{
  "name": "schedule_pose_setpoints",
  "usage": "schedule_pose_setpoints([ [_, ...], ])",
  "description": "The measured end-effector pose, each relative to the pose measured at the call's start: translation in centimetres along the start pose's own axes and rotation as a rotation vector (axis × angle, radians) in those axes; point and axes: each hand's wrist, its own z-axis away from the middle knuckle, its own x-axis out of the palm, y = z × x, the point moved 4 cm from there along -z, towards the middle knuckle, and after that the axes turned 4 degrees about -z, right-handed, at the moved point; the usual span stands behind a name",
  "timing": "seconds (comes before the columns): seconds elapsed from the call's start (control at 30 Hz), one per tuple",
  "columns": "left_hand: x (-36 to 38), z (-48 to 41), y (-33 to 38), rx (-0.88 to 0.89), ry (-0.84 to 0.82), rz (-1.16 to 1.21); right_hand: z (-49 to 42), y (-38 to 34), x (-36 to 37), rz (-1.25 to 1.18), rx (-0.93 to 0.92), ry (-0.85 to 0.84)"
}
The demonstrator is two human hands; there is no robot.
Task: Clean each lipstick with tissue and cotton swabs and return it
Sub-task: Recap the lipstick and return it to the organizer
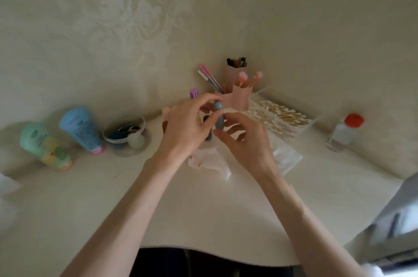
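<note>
Two bare forearms reach in from the near edge of the cream surface [226,220] and meet above its middle. The left hand [187,127] and the right hand [246,141] together hold a rounded grey lipstick tube [219,116], upright and raised off the surface. The left fingers [210,97] curl over and pinch its upper end; the right fingers [222,136] and thumb pinch its lower half (whether the cap is fully seated cannot be told).

Directly below the hands lies a crumpled white tissue [208,160] with red smears, touching the surface. Just right of it sits a flat white tissue packet [288,157].

To the left are a clear round bowl [135,147] of sponges, a pale blue squeeze tube [79,127] and a green squeeze tube [43,143], both lying tilted.

Behind the hands stands a pink holder [243,98] of pink-tipped make-up brushes [243,76]. Beside it, to the right, is a clear tray [314,121] heaped with wooden-stemmed cotton swabs [280,116]. Well apart at far right stands a clear bottle with a red cap [343,134], and a patterned cream wall [135,16] closes the view.
</note>
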Motion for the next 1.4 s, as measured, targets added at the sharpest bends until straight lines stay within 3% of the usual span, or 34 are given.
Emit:
schedule_pose_setpoints([
  [0.4, 2.1, -1.3, -1.9, 0.049, -0.040, -0.468, -0.4, 3.8, -0.6, 0.063, 0.107, 0.057],
  [0.77, 1.7, -0.2, -2.1, 0.114, -0.088, -0.560, -0.1, 3.8, -0.7, 0.090, 0.138, 0.043],
  [0.93, -0.3, -0.4, -1.0, 0.124, 0.067, -0.464, 0.2, 3.2, -0.7, 0.086, 0.130, 0.046],
  [1.03, -2.7, 0.4, -0.1, 0.090, 0.171, -0.205, 0.6, 1.9, -1.0, 0.009, 0.053, 0.071],
  [1.2, -4.7, 4.3, -0.7, -0.056, 0.125, 0.125, 2.6, -1.3, 0.9, -0.186, -0.125, -0.113],
  [1.3, -5.5, 6.5, -1.7, -0.131, 0.112, 0.278, 3.1, -2.3, 1.9, -0.180, -0.143, -0.180],
  [1.4, -6.2, 8.4, -2.4, -0.142, 0.097, 0.290, 3.5, -3.7, 2.5, -0.104, -0.291, -0.224],
])
